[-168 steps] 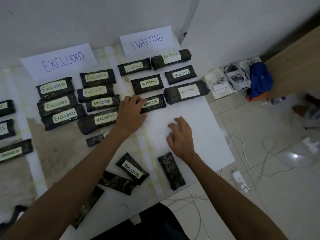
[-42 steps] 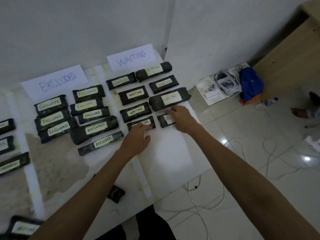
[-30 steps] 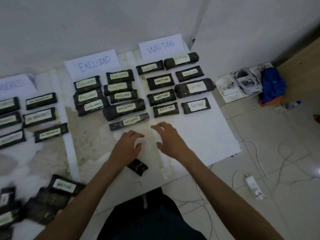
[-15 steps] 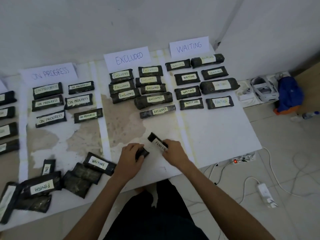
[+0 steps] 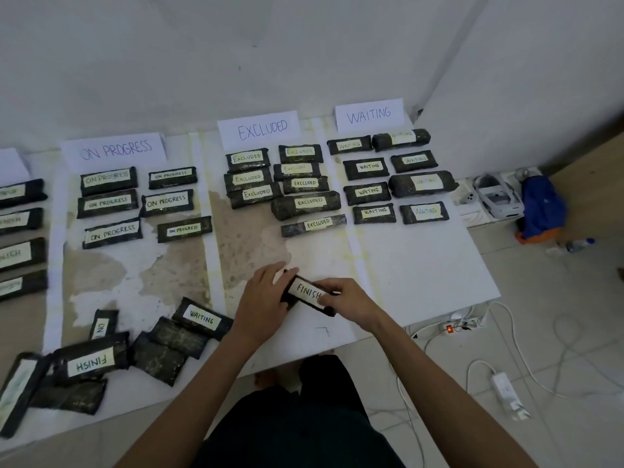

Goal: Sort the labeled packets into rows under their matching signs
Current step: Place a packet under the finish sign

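Observation:
A dark packet labeled FINISH [image 5: 305, 292] is held between both hands near the table's front edge. My left hand [image 5: 261, 304] grips its left end and my right hand [image 5: 347, 300] pinches its right end. Signs stand at the back: ON PROGRESS [image 5: 114, 151], EXCLUDED [image 5: 260, 129], WAITING [image 5: 369, 114]. Rows of matching packets lie under each sign. Several FINISH packets [image 5: 20, 221] lie at the far left. A loose pile [image 5: 101, 363] sits at the front left, with a WAITING packet [image 5: 202, 319] and a FINISH packet [image 5: 91, 361] in it.
The white table [image 5: 422, 275] ends at the right, above a tiled floor with cables and a power strip [image 5: 459, 327]. A headset box [image 5: 496, 201] and a blue bag [image 5: 540, 211] lie on the floor by the wall. My dark-clothed legs show below the front edge.
Both hands left the WAITING rows and came back to the front edge. They picked up a dark packet and turned it label up. The view swung left.

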`<state>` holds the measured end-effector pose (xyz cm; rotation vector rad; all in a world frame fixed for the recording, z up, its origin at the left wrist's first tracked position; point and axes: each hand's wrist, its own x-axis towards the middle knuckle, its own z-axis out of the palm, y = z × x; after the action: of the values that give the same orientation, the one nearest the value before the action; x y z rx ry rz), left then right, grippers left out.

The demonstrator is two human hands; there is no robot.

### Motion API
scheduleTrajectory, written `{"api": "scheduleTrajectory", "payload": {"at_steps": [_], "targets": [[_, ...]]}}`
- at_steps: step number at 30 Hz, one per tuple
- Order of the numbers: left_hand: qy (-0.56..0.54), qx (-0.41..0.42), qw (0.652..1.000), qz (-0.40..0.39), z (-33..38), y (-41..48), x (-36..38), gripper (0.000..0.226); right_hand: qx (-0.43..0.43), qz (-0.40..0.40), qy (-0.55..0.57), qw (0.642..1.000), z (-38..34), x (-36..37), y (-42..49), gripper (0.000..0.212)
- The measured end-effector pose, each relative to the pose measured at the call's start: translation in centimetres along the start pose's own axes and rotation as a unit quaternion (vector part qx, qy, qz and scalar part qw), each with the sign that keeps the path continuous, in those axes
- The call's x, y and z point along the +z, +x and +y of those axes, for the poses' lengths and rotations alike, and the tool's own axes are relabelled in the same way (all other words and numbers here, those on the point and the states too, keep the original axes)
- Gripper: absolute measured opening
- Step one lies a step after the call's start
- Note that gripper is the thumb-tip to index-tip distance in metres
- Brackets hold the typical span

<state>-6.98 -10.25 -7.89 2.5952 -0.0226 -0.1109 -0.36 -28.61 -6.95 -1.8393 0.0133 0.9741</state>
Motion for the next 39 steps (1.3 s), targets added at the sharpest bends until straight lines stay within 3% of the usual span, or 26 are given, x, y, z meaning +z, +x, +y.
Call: {"api": "scheduleTrajectory", "payload": {"at_steps": [3, 7, 16, 24, 39], "targets": [[0.093, 0.067, 0.993, -0.001, -0.7, -0.2, -0.5, 0.058, -0.012, -0.021, -0.019, 1.0, -1.0, 0.7, 0.0, 0.029], [0.122, 0.099, 0.987, 0.028, -1.6, -1.0, -1.7, 0.041, -0.042, -0.041, -0.046, 0.997, -2.6, 2.6, 0.8, 0.03], [0.13, 0.004, 0.991, 0.021, -6.2, -4.2, -5.1, 0.052, -0.074, -0.106, -0.111, 0.985, -6.2, 8.1, 3.7, 0.029], [0.107, -0.143, 0.982, 0.067, -12.4, -9.6, -8.3, 0.048, -0.089, -0.147, -0.141, 0.975, -9.2, 14.7, 5.5, 0.031], [0.06, -0.253, 0.959, 0.11, -30.3, -20.7, -15.8, 0.046, -0.124, -0.185, -0.277, 0.935, -11.5, 33.3, 8.1, 0.029]]}}
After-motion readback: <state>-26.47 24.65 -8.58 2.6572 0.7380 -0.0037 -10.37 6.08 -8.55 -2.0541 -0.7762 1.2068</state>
